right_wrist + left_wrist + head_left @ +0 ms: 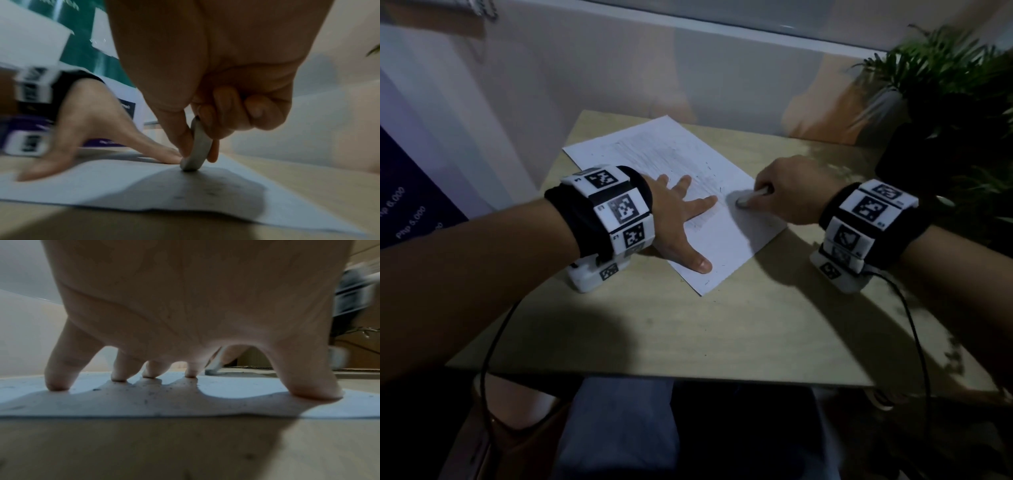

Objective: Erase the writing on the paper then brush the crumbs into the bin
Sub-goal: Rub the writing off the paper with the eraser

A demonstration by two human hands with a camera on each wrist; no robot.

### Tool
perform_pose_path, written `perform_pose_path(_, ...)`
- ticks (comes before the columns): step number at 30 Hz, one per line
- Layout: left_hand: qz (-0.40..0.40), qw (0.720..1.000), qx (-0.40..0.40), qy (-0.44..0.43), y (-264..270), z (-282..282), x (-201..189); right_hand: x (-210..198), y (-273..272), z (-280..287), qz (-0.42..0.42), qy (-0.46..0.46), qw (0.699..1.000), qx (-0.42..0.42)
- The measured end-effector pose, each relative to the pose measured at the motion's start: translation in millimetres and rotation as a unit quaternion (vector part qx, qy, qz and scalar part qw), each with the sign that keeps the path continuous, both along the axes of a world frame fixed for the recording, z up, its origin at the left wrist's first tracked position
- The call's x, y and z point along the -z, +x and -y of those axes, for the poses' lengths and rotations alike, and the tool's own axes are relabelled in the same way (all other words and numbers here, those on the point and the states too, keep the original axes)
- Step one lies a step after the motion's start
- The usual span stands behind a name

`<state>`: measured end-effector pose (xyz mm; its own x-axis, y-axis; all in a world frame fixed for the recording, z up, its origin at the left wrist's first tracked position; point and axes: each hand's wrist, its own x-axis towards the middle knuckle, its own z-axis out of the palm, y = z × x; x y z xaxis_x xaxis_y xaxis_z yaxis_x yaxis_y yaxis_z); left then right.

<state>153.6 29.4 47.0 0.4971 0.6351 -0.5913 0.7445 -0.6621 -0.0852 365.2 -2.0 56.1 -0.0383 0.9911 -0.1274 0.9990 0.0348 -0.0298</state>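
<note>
On the tabletop lies the paper. The left hand presses its near half, fingers spread flat (dark crumbs beneath). Just beyond, the right hand pinches an eraser, tip touching the paper.

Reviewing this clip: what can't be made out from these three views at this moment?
- Bin: in no view.
- Writing on the paper: faint grey lines in the head view, too small to read.
- Eraser: right hand covers most of it in the head view; motion blur in the right wrist view.
- Crumbs: clear only in the left wrist view, under the left hand.
- Plant: blurred, cut by the right edge in the head view.
</note>
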Motion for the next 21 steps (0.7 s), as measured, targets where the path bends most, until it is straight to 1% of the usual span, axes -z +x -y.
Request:
perform_pose_path(2, 0.001, 1.0, 0.0, 0.002, -0.2, -0.2, 0.5, 1.4, 2.9, -1.4, 0.012, 0.015, 1.0, 0.007)
perform_pose_path(4, 0.001, 1.0, 0.001, 0.003, 0.0, -0.4, 0.4, 7.0, -4.5, 2.9, 0.02, 0.017, 1.0, -0.016)
perform_pose_path(6, 0.003, 1.0, 0.001, 0.003, 0.2, -0.9, 0.2, 9.9, -10.1, 7.2, -0.005, 0.003, 0.999, -0.034)
perform_pose_path(8, 0.003, 1.0, 0.0, 0.004, 0.2, -0.4, 0.0, 6.9, -3.1, 2.9, -0.037, -0.012, 0.999, -0.017)
perform_pose_path(9, 0.003, 1.0, 0.0, 0.005, 0.5, 0.1, 0.3, 3.9, 3.5, -0.7, -0.038, -0.011, 0.999, -0.002)
perform_pose_path(11, 0.004, 1.0, -0.001, 0.006, -0.1, 0.4, 1.3, 2.4, 13.6, -5.9, -0.021, 0.007, 0.999, 0.026)
perform_pose_path(12, 0.005, 1.0, -0.001, 0.007, -0.5, 0.0, 2.1, 3.1, 12.2, -4.6, -0.006, 0.015, 1.0, 0.025)
perform_pose_path(14, 0.011, 1.0, -0.001, 0.01, -1.6, -1.1, 3.2, 8.3, -0.7, 1.3, 0.014, 0.022, 1.0, -0.005)
perform_pose_path(16, 0.011, 1.0, -0.001, 0.01, -1.7, -1.8, 3.2, 10.7, -14.0, 7.1, -0.004, 0.011, 0.999, -0.034)
perform_pose_path(17, 0.01, 1.0, -0.002, 0.008, -1.4, -1.8, 2.6, 8.8, -15.7, 6.4, -0.023, 0.005, 0.999, -0.033)
perform_pose_path(19, 0.007, 1.0, -0.002, 0.009, -0.6, -0.3, 1.5, 2.7, -7.5, -2.1, -0.049, -0.011, 0.999, -0.005)
perform_pose_path(21, 0.007, 1.0, -0.004, 0.013, -0.9, 0.6, 1.5, -2.0, 2.9, -10.4, -0.051, -0.008, 0.998, 0.026)
